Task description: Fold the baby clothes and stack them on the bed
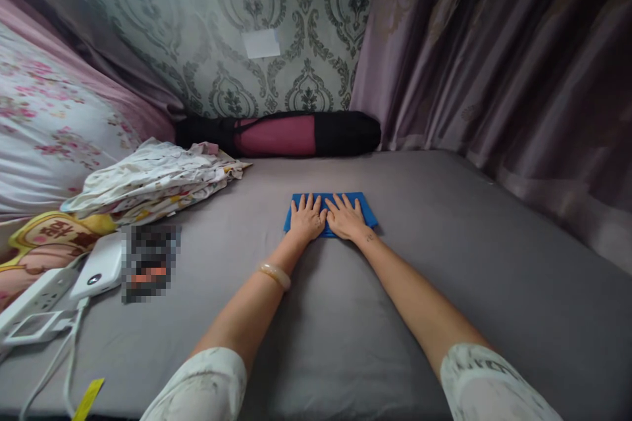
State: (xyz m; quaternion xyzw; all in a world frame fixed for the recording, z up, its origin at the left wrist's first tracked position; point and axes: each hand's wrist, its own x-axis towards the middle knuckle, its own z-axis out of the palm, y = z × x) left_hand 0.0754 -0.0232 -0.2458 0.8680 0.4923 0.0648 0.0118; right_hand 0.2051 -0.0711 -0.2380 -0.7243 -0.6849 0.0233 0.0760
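Bed (419, 263): from the head camera I see it, grey, below me.
Left hand (310, 220): palm down on the blue cloth (369, 210), fingers spread.
Right hand (347, 217): just beside it, also flat on the blue cloth, fingers spread.
Blue cloth: folded, lying mid-bed under both palms.
Far edge: I make out a black-and-red bag (276, 135) along the wall (197, 39).
My left: clothes (158, 174), power bank (103, 263), power strip (44, 293).

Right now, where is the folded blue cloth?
In the head view, the folded blue cloth lies just right of centre on the grey sheet, beneath the left hand and right hand.
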